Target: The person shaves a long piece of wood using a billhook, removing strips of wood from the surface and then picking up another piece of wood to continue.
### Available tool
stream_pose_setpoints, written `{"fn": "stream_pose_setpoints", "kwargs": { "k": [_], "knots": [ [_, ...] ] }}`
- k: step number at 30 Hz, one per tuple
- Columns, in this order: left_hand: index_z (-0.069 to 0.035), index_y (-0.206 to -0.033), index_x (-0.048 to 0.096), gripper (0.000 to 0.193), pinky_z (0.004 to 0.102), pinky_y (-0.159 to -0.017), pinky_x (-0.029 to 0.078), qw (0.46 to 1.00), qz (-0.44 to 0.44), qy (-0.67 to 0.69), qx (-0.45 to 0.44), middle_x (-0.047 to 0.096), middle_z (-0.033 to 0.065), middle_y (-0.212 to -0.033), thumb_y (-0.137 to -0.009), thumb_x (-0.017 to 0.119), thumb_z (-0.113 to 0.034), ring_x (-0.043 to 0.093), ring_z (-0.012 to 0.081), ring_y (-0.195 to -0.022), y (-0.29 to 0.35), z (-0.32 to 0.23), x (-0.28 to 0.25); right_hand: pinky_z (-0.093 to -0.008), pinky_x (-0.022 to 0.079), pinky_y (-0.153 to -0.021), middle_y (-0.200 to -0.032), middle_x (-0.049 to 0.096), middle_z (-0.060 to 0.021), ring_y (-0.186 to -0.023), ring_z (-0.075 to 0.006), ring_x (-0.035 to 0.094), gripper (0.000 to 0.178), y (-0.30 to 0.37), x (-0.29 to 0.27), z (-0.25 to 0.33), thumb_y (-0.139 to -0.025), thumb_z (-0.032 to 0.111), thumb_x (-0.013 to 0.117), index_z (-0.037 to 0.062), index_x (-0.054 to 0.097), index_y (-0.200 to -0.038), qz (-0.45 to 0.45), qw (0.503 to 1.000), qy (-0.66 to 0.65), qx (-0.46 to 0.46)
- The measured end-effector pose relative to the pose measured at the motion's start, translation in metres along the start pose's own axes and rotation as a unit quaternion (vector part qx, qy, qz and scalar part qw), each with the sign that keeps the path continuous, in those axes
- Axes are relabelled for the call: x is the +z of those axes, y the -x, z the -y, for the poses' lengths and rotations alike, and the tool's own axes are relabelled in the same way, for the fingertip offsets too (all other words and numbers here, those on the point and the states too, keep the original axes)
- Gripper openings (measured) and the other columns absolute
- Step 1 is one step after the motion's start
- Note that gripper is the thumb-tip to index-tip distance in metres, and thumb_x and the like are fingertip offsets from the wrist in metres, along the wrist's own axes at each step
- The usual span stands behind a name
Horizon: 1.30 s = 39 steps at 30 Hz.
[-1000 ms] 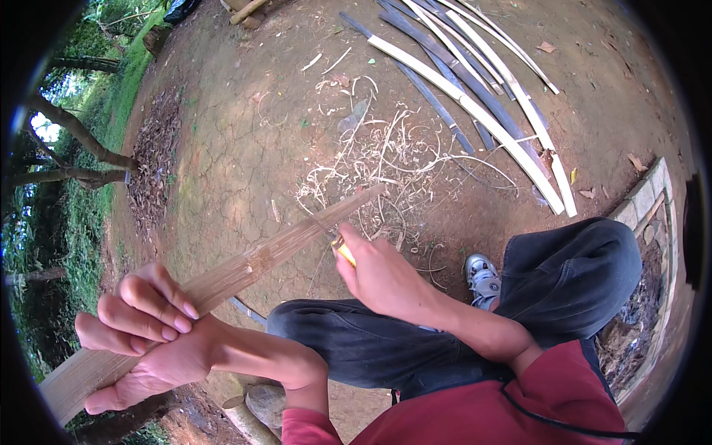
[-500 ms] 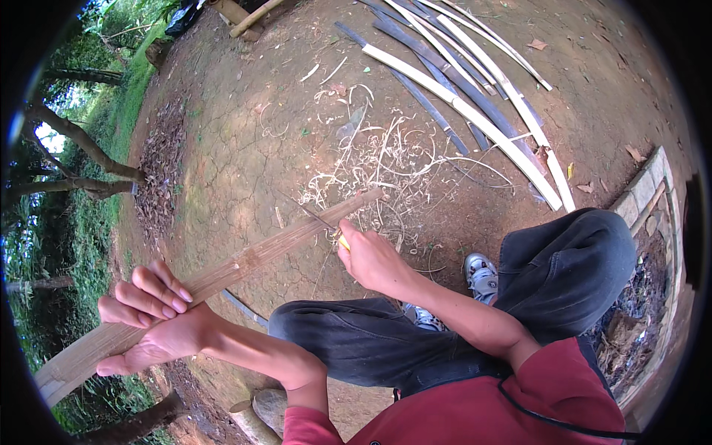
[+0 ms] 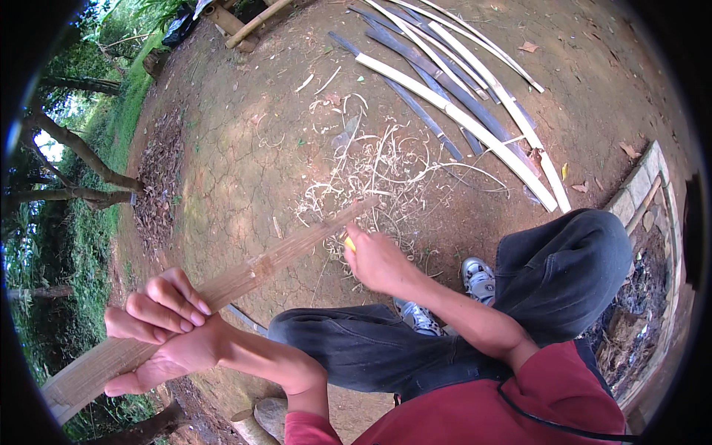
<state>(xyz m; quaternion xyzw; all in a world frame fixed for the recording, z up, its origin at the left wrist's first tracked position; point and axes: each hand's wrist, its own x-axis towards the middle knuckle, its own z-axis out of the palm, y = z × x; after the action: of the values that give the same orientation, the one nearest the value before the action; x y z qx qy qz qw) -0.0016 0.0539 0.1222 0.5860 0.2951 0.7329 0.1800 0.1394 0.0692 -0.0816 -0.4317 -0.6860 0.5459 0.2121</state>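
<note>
A long, flat bamboo strip (image 3: 259, 268) slants from the lower left up toward the middle of the view. My left hand (image 3: 169, 320) is wrapped around its near part, fingers over the top and thumb beneath. Close to the strip's far end, my right hand (image 3: 380, 261) is closed on a knife with a yellow handle (image 3: 349, 243). The knife's blade is hard to make out against the strip. Beyond that end, thin curled shavings (image 3: 386, 167) lie heaped on the ground.
Several pale and dark bamboo strips (image 3: 452, 111) lie at the far right. My bent legs (image 3: 564, 259) and shoes (image 3: 478, 278) are close by my right arm. A brick-edged pit (image 3: 638, 185) borders the right. Tree branches (image 3: 81, 152) and plants stand at the left.
The bamboo strip and my left hand have shifted slightly right and down. My right hand has moved a little right and down; the blade, plain across the strip before, hardly shows now.
</note>
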Motion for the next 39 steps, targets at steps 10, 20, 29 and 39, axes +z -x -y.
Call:
{"fn": "stream_pose_setpoints", "kwargs": {
  "k": [10,20,29,39],
  "knots": [
    [-0.013,-0.062,0.034,0.066,0.0184,-0.026,0.033,0.997,0.049,0.053,-0.001,0.034,-0.0018,-0.041,-0.087,0.033,-0.074,0.033,0.0059,-0.029,-0.005,0.001,-0.017,-0.0486,0.051,-0.063,-0.073,0.063,-0.028,-0.07,-0.0419,0.065,0.024,-0.009,-0.003,-0.012,-0.087,0.01,0.055,-0.0092,0.054,-0.1,0.016,1.0,-0.009,-0.014],
    [-0.013,-0.061,0.033,0.066,0.0203,-0.024,0.03,0.995,0.064,0.079,0.013,0.033,-0.0007,-0.039,-0.086,0.034,-0.074,0.03,0.0069,-0.026,0.003,0.0,-0.006,-0.0486,0.052,-0.06,-0.063,0.06,-0.0289,-0.064,-0.0457,0.063,0.03,0.005,-0.008,0.012,-0.087,0.007,0.054,-0.0137,0.05,-0.108,-0.004,1.0,-0.008,0.021],
    [-0.014,-0.059,0.031,0.067,0.0184,-0.024,0.026,0.997,0.048,0.06,0.014,0.031,-0.0016,-0.04,-0.087,0.031,-0.075,0.028,0.006,-0.027,-0.001,0.0,0.0,-0.048,0.051,-0.057,-0.063,0.061,-0.0268,-0.06,-0.0424,0.064,0.029,-0.005,-0.004,0.0,-0.087,0.008,0.055,-0.0131,0.051,-0.107,-0.019,1.0,0.001,0.012],
    [-0.014,-0.06,0.033,0.067,0.0182,-0.027,0.027,0.995,-0.077,-0.058,0.009,0.032,-0.0024,-0.041,-0.087,0.03,-0.075,0.028,0.006,-0.029,-0.002,-0.001,-0.007,-0.0468,0.05,-0.053,-0.065,0.061,-0.0285,-0.059,-0.0393,0.064,0.029,-0.021,0.018,-0.03,-0.086,0.005,0.053,-0.0138,0.051,-0.107,-0.051,0.998,0.017,-0.024]
  ]
}}
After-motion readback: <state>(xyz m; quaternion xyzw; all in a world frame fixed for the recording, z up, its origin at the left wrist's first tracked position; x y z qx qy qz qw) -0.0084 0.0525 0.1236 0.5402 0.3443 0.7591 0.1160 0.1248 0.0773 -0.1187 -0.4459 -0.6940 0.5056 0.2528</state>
